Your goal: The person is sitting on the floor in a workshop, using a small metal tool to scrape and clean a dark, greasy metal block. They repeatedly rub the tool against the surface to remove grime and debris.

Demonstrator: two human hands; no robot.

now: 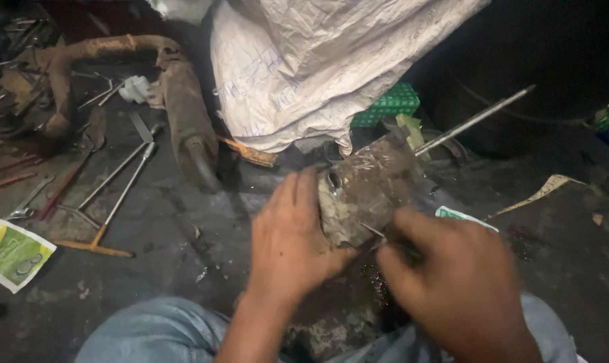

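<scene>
Two hands work one grimy metal casting (366,188) above the lap: left hand (292,242) clasps its side, right hand (460,282) pinches a thin tool (375,230) against it. One rusty exhaust pipe (183,107), one white sack (304,60), one green box (388,104) lie beyond

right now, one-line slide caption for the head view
Left hand steadies a grimy metal part while the right hand works a thin tool against it.
</scene>
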